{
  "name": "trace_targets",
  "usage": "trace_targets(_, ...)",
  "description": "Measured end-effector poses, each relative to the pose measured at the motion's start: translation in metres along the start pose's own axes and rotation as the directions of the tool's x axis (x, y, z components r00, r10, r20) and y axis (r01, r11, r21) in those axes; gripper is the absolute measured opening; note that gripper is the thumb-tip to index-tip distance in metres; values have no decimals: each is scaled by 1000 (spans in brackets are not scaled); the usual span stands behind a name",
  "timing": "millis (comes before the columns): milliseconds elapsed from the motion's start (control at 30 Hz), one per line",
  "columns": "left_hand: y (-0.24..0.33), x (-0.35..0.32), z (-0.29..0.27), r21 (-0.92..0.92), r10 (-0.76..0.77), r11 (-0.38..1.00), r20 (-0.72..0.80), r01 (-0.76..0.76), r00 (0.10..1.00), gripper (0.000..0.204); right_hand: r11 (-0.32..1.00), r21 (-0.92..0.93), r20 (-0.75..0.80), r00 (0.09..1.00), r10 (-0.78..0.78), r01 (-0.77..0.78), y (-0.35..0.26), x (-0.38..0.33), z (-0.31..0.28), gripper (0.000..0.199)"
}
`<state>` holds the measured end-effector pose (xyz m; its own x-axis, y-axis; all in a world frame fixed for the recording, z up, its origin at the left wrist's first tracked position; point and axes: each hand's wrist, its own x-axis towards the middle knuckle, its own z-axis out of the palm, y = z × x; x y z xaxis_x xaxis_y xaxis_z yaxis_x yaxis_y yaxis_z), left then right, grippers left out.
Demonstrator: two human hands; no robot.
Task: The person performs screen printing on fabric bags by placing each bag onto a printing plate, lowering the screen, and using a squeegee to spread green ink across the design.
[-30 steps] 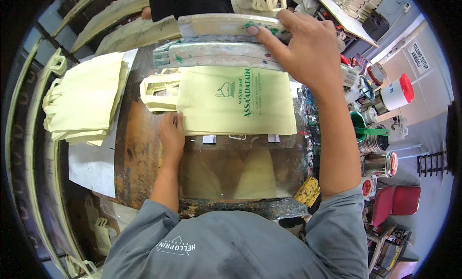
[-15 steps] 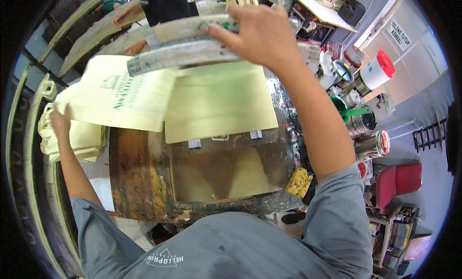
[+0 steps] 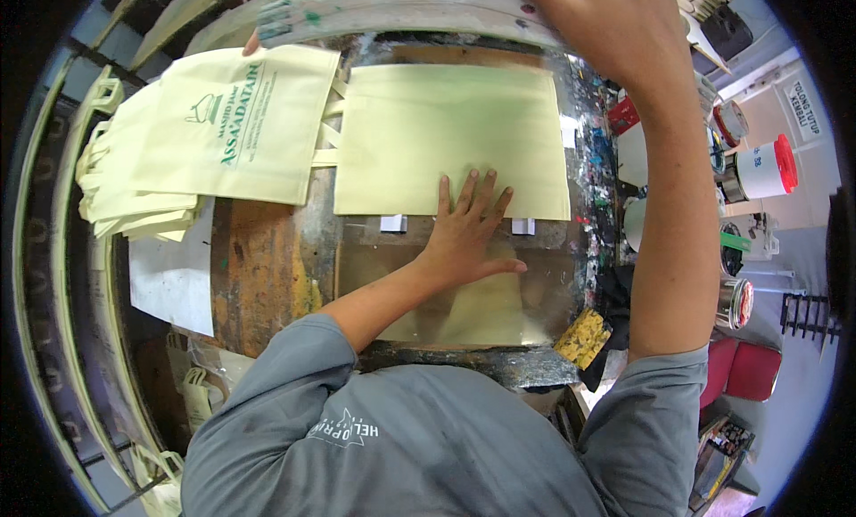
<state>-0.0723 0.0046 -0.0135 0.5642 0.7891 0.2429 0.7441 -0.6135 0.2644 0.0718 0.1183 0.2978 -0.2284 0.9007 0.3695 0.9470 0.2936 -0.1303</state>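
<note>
Blank pale-green bag (image 3: 450,138) lies flat on the stained printing table (image 3: 267,267), in the middle of the work area, with its handles pointing to the person's left. The left hand (image 3: 468,227) rests on its lower edge, open, fingers spread and pressed flat; the palm is partly on the bag and partly on the table below it. Two small white tabs (image 3: 392,223) sit just under the bag's lower edge, one on each side of this hand. The right hand (image 3: 615,31) is raised at the far side of the bag and grips the frame of the printing screen (image 3: 401,9), which is lifted above the table.

Half a second before, the left hand was far out to the person's left, carrying a printed bag toward the pile. Now this printed bag (image 3: 236,125) lies on top of the pile of bags (image 3: 134,174), just beside the blank one, and the left hand has come back to the centre. The right hand keeps holding the screen up.
</note>
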Motion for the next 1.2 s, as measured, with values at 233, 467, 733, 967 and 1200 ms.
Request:
trace_targets(233,-65,2,-209,-975,-566,169,-214,-142,796,82,961,-143,-204,943,-265,239,16,-44,42,62)
trace_targets(467,-79,-83,-90,-616,-571,710,-221,341,791,122,988,62,157,977,-146,138,39,-102,116,55)
trace_targets(733,-84,-114,-50,-270,-495,861,-254,431,831,129,993,-26,122,986,-114,118,4,-183,158,57)
trace_targets(967,-88,-110,-49,-322,-476,867,-307,381,824,128,978,-185,-75,991,-111,96,42,-73,234,46)
trace_targets(1200,-83,-108,-82,52,-595,795,-131,605,793,132,987,-144,70,995,-67,76,109,48,243,61)
